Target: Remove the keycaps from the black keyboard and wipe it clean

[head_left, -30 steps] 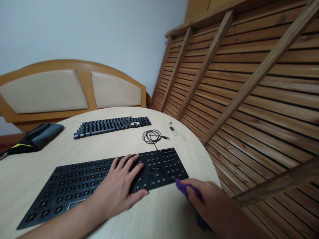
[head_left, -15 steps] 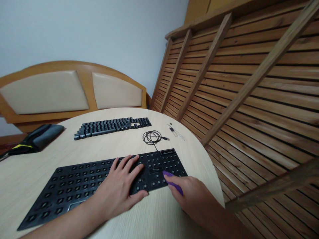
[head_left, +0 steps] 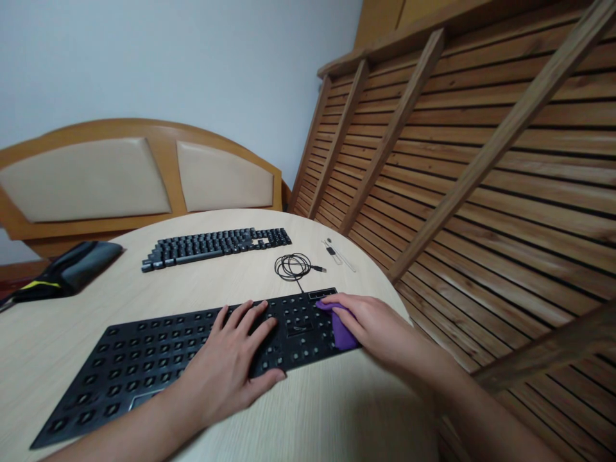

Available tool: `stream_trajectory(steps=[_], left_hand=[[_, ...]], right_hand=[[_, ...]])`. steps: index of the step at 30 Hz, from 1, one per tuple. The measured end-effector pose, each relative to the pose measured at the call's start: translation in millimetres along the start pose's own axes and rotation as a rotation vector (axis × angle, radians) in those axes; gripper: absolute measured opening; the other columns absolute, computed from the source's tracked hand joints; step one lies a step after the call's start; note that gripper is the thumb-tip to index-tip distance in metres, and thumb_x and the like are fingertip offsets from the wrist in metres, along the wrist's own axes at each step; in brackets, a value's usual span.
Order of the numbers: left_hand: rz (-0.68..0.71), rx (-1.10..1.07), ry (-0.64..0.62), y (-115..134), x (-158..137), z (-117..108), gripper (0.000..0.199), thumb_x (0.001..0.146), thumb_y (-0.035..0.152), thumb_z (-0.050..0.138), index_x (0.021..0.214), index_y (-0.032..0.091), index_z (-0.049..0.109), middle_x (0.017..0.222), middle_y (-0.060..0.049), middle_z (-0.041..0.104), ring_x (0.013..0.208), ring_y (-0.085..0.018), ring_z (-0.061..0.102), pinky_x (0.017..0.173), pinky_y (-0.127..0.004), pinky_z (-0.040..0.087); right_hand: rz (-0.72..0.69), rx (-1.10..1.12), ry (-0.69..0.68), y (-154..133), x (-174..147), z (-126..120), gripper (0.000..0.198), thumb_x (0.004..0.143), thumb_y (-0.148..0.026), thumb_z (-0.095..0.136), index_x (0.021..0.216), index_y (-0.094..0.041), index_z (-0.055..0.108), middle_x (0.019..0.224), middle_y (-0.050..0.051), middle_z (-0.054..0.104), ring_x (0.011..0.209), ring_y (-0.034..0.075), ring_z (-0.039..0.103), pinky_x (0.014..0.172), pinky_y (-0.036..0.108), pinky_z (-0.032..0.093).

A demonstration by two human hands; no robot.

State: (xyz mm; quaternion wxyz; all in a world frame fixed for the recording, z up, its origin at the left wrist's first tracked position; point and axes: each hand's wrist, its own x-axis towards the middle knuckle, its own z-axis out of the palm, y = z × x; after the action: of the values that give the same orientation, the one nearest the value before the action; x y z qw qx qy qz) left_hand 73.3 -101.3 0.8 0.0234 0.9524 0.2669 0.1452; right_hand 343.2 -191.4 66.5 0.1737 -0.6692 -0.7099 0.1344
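Observation:
A black keyboard base [head_left: 158, 346] without its keycaps lies across the near part of the table, its switches showing in rows. My left hand [head_left: 235, 356] rests flat on it right of the middle, fingers spread, thumb at the near edge. At the base's right end, my right hand [head_left: 373, 324] is closed on a purple cloth [head_left: 342, 330], which touches the switches there. Part of the cloth is hidden under the fingers. From the back edge of the base runs a coiled black USB cable [head_left: 292, 267].
Behind the base, loose black keycaps [head_left: 212, 245] are laid out in keyboard order. A wire keycap puller [head_left: 332, 252] and a thin pale stick lie at the right. A dark folded item [head_left: 79, 266] sits at the left. Wooden slats [head_left: 481, 179] lean close by the table's [head_left: 308, 417] right edge.
My right hand has moved away from me and to the right with the purple cloth, from the base's near edge to its upper right end. The left hand stays in place.

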Motion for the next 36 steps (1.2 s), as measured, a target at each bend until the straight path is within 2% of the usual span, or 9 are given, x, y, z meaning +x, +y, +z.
stream_trajectory(steps=[4,11,15,20,27,32,36], left_hand=[[0.001,-0.003,-0.007,0,0,1,0.068,0.089,0.071,0.047,0.138,0.024,0.053,0.151,-0.014,0.044,0.137,-0.041,0.038,0.110,-0.067,0.030],[0.007,0.003,0.007,-2,-1,5,0.070,0.089,0.072,0.048,0.139,0.024,0.053,0.151,-0.014,0.044,0.137,-0.040,0.039,0.110,-0.065,0.031],[0.012,0.006,0.025,-2,-1,4,0.068,0.089,0.071,0.049,0.138,0.024,0.054,0.150,-0.013,0.045,0.136,-0.040,0.040,0.110,-0.065,0.031],[0.007,0.005,0.032,-1,-2,4,0.068,0.088,0.071,0.050,0.137,0.024,0.055,0.149,-0.012,0.046,0.136,-0.040,0.041,0.110,-0.064,0.032],[0.004,-0.001,0.023,-1,-1,3,0.068,0.088,0.071,0.049,0.137,0.024,0.055,0.149,-0.013,0.046,0.136,-0.040,0.041,0.110,-0.065,0.031],[0.002,-0.009,0.001,-1,-1,2,0.070,0.089,0.072,0.047,0.139,0.024,0.053,0.150,-0.014,0.045,0.138,-0.041,0.038,0.110,-0.067,0.030],[-0.009,-0.011,-0.002,1,0,0,0.070,0.088,0.073,0.047,0.138,0.024,0.054,0.150,-0.014,0.045,0.137,-0.041,0.039,0.110,-0.067,0.030]], right_hand=[[-0.159,-0.028,-0.068,6,19,4,0.033,0.100,-0.022,0.041,0.118,-0.025,0.069,0.118,0.002,0.071,0.108,0.018,0.064,0.096,0.030,0.046],[-0.249,-0.138,-0.111,15,33,14,0.028,0.095,-0.020,0.050,0.112,-0.021,0.072,0.107,0.006,0.072,0.099,0.019,0.066,0.090,0.030,0.048],[-0.223,-0.173,-0.132,15,34,12,0.030,0.092,-0.019,0.050,0.112,-0.020,0.072,0.110,0.006,0.074,0.101,0.021,0.068,0.092,0.030,0.048],[-0.137,-0.229,-0.147,11,35,6,0.030,0.089,-0.019,0.051,0.106,-0.020,0.075,0.104,0.007,0.077,0.096,0.023,0.071,0.087,0.029,0.049],[-0.101,-0.245,-0.144,13,35,5,0.032,0.086,-0.020,0.051,0.107,-0.023,0.075,0.101,0.006,0.078,0.092,0.023,0.072,0.082,0.029,0.050],[-0.076,-0.171,-0.133,24,34,-4,0.032,0.082,-0.018,0.051,0.100,-0.023,0.077,0.096,0.004,0.078,0.088,0.019,0.071,0.081,0.025,0.049],[-0.012,-0.239,-0.133,38,31,-17,0.030,0.079,-0.017,0.052,0.093,-0.023,0.078,0.088,0.004,0.078,0.081,0.020,0.071,0.074,0.026,0.049]])
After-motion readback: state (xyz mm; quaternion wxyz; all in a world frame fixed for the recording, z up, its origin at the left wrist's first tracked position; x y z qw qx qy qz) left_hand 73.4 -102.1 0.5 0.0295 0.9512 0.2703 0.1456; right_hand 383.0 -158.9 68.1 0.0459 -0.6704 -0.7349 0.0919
